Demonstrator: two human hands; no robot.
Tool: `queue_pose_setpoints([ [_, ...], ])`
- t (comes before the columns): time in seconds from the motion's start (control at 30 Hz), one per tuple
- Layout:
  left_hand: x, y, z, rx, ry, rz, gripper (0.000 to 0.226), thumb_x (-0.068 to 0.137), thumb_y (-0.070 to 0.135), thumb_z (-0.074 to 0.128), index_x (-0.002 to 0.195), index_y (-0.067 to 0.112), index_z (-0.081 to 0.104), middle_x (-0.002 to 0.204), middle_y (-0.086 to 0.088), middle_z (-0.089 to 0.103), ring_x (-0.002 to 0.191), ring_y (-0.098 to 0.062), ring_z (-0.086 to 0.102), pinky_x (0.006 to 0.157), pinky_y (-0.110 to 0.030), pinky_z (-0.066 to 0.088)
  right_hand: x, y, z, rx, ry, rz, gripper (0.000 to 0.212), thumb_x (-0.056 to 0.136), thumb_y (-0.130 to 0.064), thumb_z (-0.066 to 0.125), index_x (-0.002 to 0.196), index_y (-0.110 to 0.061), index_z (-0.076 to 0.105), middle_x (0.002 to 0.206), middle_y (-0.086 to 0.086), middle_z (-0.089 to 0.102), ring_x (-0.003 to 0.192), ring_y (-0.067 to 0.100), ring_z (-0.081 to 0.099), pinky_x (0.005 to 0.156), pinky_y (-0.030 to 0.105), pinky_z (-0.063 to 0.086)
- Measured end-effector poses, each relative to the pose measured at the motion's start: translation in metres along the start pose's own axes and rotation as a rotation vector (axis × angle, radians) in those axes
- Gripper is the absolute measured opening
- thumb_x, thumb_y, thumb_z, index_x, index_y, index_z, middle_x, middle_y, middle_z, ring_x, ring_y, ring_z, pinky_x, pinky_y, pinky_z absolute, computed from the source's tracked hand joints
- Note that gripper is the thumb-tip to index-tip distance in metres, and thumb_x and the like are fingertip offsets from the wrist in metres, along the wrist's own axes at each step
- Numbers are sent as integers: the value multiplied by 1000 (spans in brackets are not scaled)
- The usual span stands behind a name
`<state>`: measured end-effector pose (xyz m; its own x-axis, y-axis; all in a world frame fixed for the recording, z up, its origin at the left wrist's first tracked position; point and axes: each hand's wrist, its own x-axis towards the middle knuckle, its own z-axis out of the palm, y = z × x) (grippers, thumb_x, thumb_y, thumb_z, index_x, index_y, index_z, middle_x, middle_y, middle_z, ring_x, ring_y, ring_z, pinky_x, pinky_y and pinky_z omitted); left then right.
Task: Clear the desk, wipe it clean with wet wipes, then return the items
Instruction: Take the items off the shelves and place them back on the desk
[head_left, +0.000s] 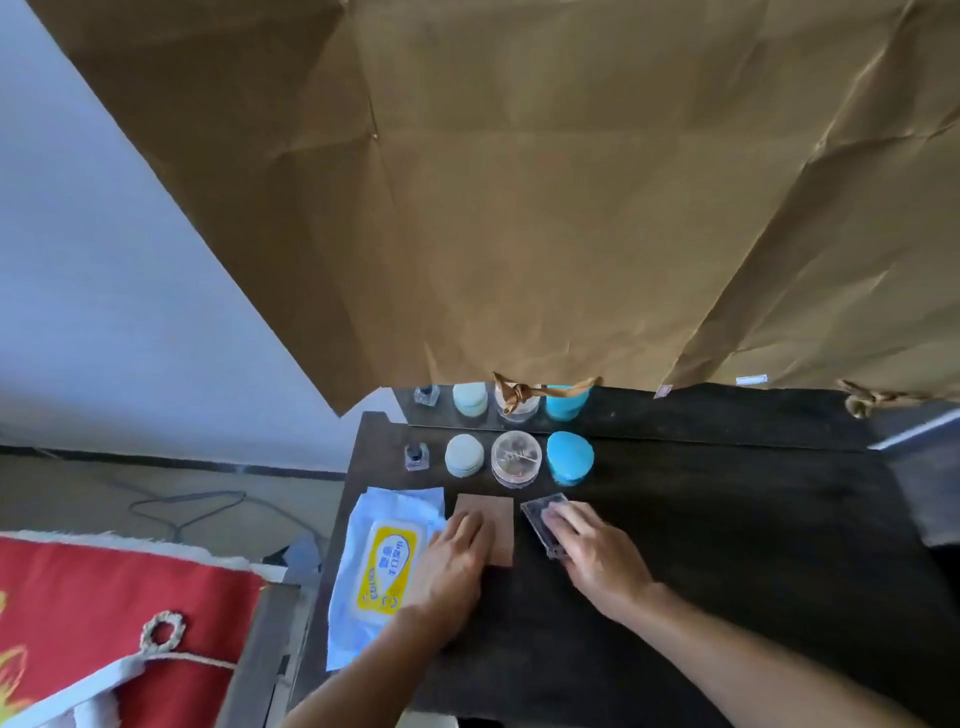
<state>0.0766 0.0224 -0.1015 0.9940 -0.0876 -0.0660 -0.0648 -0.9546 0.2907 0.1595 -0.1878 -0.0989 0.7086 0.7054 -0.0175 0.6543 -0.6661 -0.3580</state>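
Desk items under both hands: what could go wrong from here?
The left hand rests flat on the brown card, which lies close beside the wipes pack; sliding it could push the pack off the desk's left edge. The right hand could knock the clear jar just behind it.

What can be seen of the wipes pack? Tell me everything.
The wipes pack is a soft, pale blue plastic pouch, crinkled at its ends, with a yellow lid label bearing a white patch and blue print. The lid looks closed. It lies flat along the desk's left edge, its near corner seeming to overhang. The left hand lies at its right side, seemingly overlapping its edge, while resting on a brown card beside it.
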Motion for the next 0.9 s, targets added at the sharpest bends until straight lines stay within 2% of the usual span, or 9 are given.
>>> queue_pose_setpoints([
  [0.07, 5, -8, 3, -5, 13, 51, 43, 62, 11, 39, 100, 12, 59, 104, -4, 56, 93, -25, 49, 63, -32, 51, -3, -5, 10, -31, -6, 34, 60, 61, -9, 81, 117, -8, 62, 122, 5, 60, 118, 22, 56, 76, 30, 58],
  [0.13, 5, -11, 8, 26, 18, 101, 41, 61, 9, 49, 101, 11, 59, 104, -5, 53, 89, -26, 47, 64, -33, 49, -8, -11, 19, -51, -42, 69, 65, 58, -9, 81, 120, -7, 61, 128, 8, 57, 124, 23, 52, 81, 27, 57],
  [0.23, 3, -15, 11, 131, -49, 166, 62, 48, 11, 68, 110, 12, 61, 107, -6, 57, 89, -27, 53, 72, -35, 50, -10, -20, 26, -67, -72, 126, 68, 57, -9, 81, 122, -8, 60, 134, 9, 54, 129, 24, 47, 86, 27, 55],
  [0.37, 1, -17, 17, 243, -108, 183, 65, 52, 15, 68, 117, 17, 61, 108, -6, 59, 90, -27, 55, 79, -39, 46, -8, -23, 36, -57, -98, 185, 69, 63, -7, 75, 129, -7, 53, 142, 9, 47, 135, 24, 40, 90, 35, 53],
  [0.43, 2, -16, 17, 275, -117, 184, 57, 51, 17, 68, 109, 18, 65, 105, -5, 60, 89, -26, 54, 79, -38, 42, -7, -23, 36, -24, -119, 203, 68, 72, -7, 67, 136, -8, 45, 151, 8, 34, 142, 22, 26, 93, 38, 51],
  [0.53, 4, -13, 12, 303, -130, 200, 37, 48, 22, 74, 84, 21, 68, 94, -3, 62, 81, -24, 58, 72, -38, 46, -7, -25, 29, -33, -166, 210, 64, 84, -14, 57, 143, -12, 34, 158, 4, 14, 146, 18, 8, 103, 37, 41],
  [0.6, 7, -7, 5, 320, -125, 218, 29, 46, 25, 77, 72, 21, 64, 84, -2, 62, 72, -24, 59, 65, -36, 46, -12, -25, 18, -29, -135, 240, 57, 86, -18, 56, 139, -17, 38, 156, 3, 20, 144, 19, 15, 103, 37, 41],
  [0.73, 15, 25, -9, 328, -65, 268, 22, 51, 27, 76, 68, 19, 64, 72, -2, 60, 63, -24, 60, 54, -33, 48, -46, -12, -8, 6, -45, 353, 46, 91, -23, 52, 136, -20, 45, 151, -1, 31, 136, 17, 33, 102, 34, 42],
  [0.9, 20, 111, -20, 322, -15, 330, 28, 49, 29, 83, 69, 20, 67, 70, 0, 64, 63, -20, 64, 56, -29, 54, -128, 25, -48, -15, 27, 466, 44, 91, -29, 50, 135, -22, 46, 148, -5, 33, 134, 13, 36, 97, 34, 44],
])
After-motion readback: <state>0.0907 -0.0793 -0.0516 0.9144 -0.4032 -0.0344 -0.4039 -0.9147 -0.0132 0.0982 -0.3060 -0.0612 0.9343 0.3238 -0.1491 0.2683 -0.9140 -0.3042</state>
